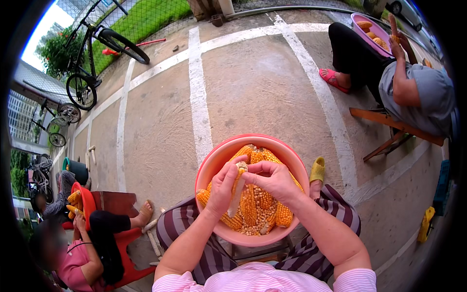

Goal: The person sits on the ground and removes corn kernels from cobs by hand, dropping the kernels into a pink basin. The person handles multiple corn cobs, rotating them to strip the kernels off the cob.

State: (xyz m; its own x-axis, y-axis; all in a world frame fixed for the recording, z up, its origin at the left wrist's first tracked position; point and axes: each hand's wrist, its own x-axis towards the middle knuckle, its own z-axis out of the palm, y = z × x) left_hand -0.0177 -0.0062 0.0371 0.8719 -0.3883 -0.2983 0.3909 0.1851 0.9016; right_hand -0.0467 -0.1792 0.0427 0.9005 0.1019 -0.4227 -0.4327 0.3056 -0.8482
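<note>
Over a pink basin on my lap, my left hand is closed around a corn cob. One side of this cob is bare and pale, and some yellow kernels still show near its top. My right hand pinches at the cob's upper end, thumb and fingers meeting there beside my left fingertips. Below both hands the basin holds several yellow ears of corn and a heap of loose kernels. My hands hide part of the corn.
Lower left, a person sits holding corn by a red basin. Upper right, another person sits on a wooden folding chair with a pink basin of corn. Bicycles stand far left. My yellow slipper rests right of my basin.
</note>
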